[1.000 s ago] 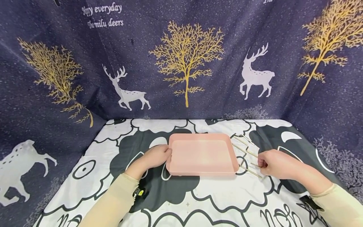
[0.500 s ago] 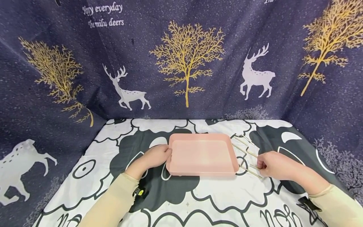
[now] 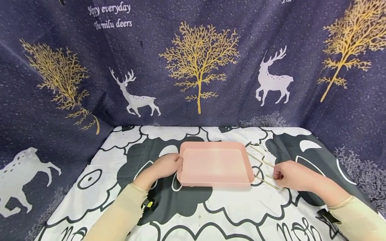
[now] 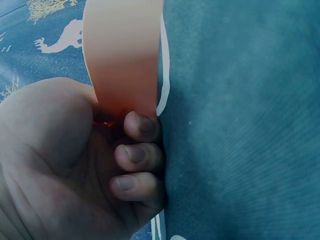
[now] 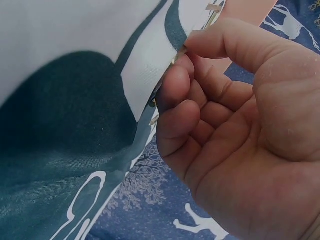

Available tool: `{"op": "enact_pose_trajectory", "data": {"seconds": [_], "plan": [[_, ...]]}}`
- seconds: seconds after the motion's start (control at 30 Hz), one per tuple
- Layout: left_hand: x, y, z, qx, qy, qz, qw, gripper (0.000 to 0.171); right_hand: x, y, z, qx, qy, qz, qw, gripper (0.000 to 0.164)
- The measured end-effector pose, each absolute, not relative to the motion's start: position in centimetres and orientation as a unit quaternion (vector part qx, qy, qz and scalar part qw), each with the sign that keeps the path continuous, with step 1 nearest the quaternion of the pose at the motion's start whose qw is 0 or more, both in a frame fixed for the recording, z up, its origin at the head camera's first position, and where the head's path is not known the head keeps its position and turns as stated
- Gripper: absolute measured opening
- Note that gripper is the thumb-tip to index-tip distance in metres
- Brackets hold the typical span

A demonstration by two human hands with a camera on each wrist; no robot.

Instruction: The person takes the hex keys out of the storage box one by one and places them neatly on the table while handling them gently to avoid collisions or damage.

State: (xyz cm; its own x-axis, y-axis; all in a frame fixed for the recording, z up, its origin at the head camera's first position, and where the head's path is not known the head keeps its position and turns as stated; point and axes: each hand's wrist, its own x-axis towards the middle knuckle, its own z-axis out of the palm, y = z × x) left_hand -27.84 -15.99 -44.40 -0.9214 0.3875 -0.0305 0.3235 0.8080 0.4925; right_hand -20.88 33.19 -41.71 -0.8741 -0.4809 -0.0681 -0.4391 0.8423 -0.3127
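A shallow pink tray (image 3: 214, 164) lies on the patterned cloth in the middle of the head view. My left hand (image 3: 164, 165) grips its left edge; in the left wrist view the fingers (image 4: 135, 153) curl against the tray's side wall (image 4: 125, 60). To the right of the tray, my right hand (image 3: 295, 174) pinches the end of a thin tan stick (image 3: 270, 176) between thumb and fingertips, low over the cloth. In the right wrist view the hand mostly hides that stick. Several similar thin sticks (image 3: 254, 157) lie scattered between the tray and this hand.
A black-and-white cartoon cloth (image 3: 193, 217) covers the table. Dark blue curtains (image 3: 144, 60) with deer and golden trees hang behind it and along both sides. One stick (image 3: 267, 182) lies just in front of the pinched one.
My right hand has shifted very slightly left, and the pinched stick's angle has changed a little. My left hand and the tray stay in place.
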Motion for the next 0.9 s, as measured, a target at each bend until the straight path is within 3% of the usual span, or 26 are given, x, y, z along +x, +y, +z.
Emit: {"op": "enact_pose_trajectory", "data": {"seconds": [0.9], "plan": [[-27.92, -16.03, -44.56, 0.187, 0.947, 0.252, 0.067, 0.036, -21.46, 33.20, -41.75, -0.236, 0.957, -0.148, 0.081, 0.021]]}}
